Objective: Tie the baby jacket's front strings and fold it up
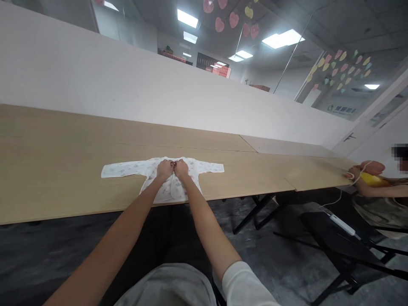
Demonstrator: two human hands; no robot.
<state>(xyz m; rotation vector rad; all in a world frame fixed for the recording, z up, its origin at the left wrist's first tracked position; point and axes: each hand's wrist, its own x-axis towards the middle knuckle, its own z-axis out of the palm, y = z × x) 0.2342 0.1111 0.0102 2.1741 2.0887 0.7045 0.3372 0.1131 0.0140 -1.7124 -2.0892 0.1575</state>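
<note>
A small white long-sleeved baby shirt [164,191] with a faint print lies spread on the wooden table, sleeves stretched out to both sides. Its front opening runs down the middle, and the hem reaches the table's near edge. My left hand [165,168] is closed on the cloth near the neckline, just left of the opening. Close against it, my right hand [181,168] is closed on the other side of the same spot. The fingertips meet at the collar; any fastener between them is too small to make out.
The long wooden table [63,148] runs along a low white wall [127,80] with glass above. At the far right sits another person [366,182] by the table with a yellow item. A black folding chair [334,238] bearing a white power strip [342,224] stands right.
</note>
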